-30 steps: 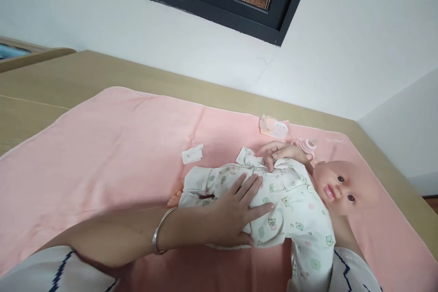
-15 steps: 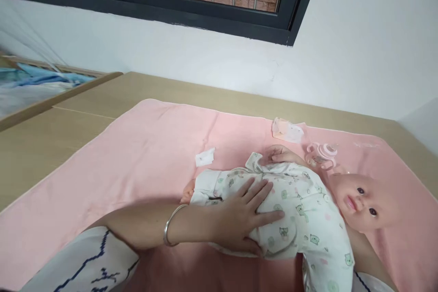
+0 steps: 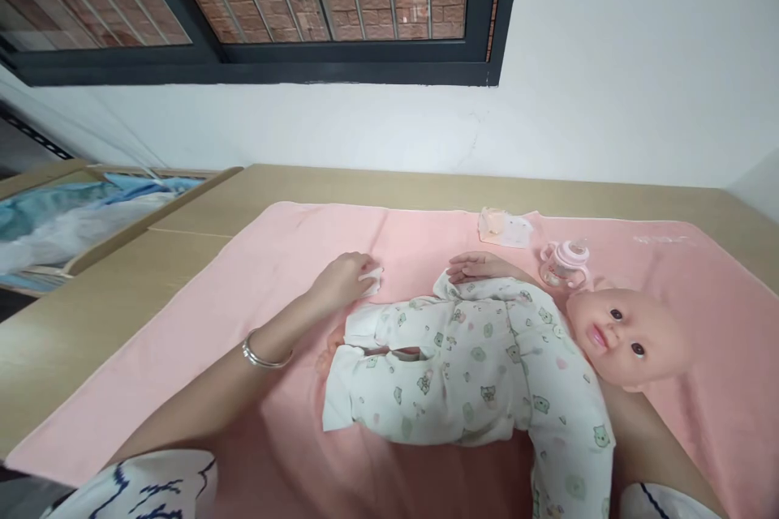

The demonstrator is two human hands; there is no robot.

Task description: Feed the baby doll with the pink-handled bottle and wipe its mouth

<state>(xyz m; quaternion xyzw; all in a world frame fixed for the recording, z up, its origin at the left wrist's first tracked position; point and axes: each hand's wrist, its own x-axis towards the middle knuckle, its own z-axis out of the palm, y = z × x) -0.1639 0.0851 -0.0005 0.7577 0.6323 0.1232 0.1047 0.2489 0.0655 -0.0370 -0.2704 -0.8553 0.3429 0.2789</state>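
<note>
At the left, our left hand point(image 3: 342, 284) has just left the baby doll's point(image 3: 468, 373) middle and come down over the small white tissue point(image 3: 373, 284), so nothing but our right arm now bears on the doll. The left fingers curl onto the tissue; we cannot tell whether they pinch it. The tissue lies on the pink mat point(image 3: 292, 247), just beyond the doll's legs, its outer end pointing right; its long axis is partly covered. The doll's long axis runs left to right across the mat, feet left, head right and face turned up towards us. Our right arm passes beneath its neck; the right hand point(image 3: 478, 266) emerges beyond its chest, fingers loosely bent, any grip on the sleeve unclear. Farther right stands a pink two-handled feeding bottle point(image 3: 565, 263).
</note>
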